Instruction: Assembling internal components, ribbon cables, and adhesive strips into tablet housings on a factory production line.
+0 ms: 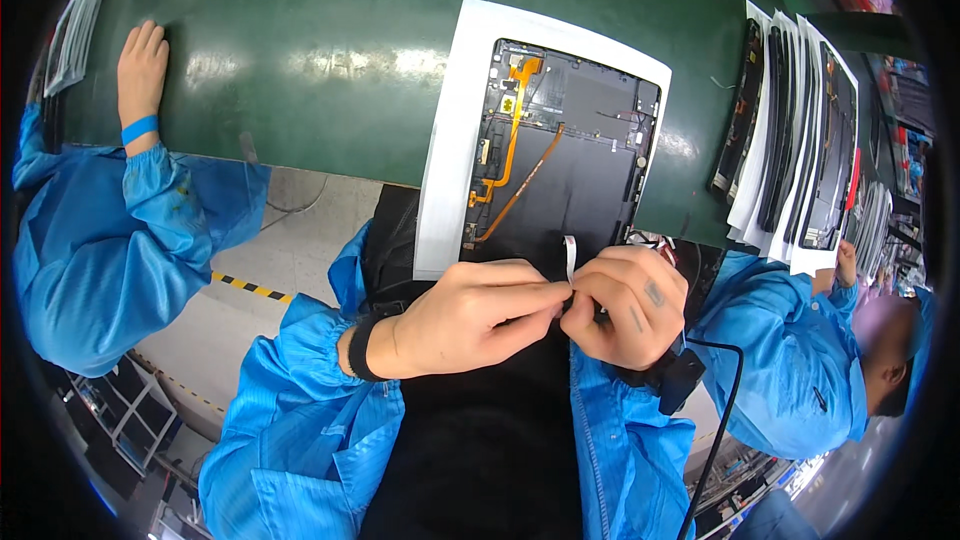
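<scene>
My left hand (485, 318) and my right hand (632, 306) meet fingertip to fingertip at the front edge of the bench. Both are closed in a pinch at the lower end of a thin white strip (571, 255), whose upper part sticks up between them. Its lower end is hidden by my fingers. Just beyond them lies an opened black tablet housing (590, 175), with an orange ribbon cable (516, 135) along its left side and a narrow brown one (525, 180) slanting across. Under the housing is a white sheet (452, 130).
On the right of the green bench (320, 50) stands a row of upright black panels with white sheets (790, 140). A co-worker's hand (143, 65) rests on the bench at left. Another person in blue (780, 350) sits at right. A black cable (738, 380) hangs near my right wrist.
</scene>
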`<state>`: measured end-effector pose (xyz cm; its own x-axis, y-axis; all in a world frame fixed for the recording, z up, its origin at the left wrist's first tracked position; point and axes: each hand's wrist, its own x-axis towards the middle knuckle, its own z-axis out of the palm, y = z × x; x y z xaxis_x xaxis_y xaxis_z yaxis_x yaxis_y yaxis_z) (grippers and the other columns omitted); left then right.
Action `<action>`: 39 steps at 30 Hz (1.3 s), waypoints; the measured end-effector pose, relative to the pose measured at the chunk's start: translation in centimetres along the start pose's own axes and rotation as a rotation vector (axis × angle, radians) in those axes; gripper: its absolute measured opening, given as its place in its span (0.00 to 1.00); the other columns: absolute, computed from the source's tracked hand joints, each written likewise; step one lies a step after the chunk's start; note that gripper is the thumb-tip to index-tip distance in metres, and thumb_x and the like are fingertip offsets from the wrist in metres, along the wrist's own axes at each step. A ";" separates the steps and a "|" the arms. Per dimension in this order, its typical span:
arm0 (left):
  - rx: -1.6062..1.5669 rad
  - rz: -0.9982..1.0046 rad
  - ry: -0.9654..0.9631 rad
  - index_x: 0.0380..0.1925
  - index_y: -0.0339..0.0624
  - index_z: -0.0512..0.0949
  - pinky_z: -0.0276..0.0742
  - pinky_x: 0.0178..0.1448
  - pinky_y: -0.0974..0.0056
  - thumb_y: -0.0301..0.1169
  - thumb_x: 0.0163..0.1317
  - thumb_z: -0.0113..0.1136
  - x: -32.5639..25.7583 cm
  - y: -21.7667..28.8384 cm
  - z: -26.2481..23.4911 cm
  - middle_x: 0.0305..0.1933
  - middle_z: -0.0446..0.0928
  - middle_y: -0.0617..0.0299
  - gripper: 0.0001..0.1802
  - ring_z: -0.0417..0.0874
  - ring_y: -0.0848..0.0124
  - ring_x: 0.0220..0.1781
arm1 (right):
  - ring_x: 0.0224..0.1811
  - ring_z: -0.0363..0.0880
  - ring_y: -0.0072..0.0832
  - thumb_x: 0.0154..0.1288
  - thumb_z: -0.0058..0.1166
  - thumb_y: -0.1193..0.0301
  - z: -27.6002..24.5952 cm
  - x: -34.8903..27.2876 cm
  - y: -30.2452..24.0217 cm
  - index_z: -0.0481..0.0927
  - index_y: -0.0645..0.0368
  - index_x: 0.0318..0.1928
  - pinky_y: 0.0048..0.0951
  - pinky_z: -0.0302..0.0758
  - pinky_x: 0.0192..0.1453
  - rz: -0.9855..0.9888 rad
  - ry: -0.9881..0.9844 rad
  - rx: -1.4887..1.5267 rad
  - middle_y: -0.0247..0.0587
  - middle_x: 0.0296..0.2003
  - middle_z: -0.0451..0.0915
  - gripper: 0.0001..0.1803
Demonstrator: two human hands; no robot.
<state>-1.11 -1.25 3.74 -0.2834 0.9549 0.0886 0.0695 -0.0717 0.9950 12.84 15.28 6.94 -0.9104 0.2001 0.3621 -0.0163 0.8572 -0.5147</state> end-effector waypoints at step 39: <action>0.832 0.341 -0.073 0.53 0.45 0.87 0.79 0.72 0.46 0.45 0.54 0.81 2.0 -1.7 -3.3 0.64 0.82 0.55 0.28 0.81 0.51 0.71 | 0.49 0.93 0.45 0.49 0.72 0.82 -2.3 1.2 1.7 0.92 0.61 0.44 0.35 0.86 0.45 0.095 -0.028 0.198 0.52 0.50 0.91 0.18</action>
<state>-4.96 -0.14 2.36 -0.0615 0.9380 0.3411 0.8162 -0.1495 0.5581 12.64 18.07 8.26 -0.9226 0.2603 0.2846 -0.0081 0.7246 -0.6891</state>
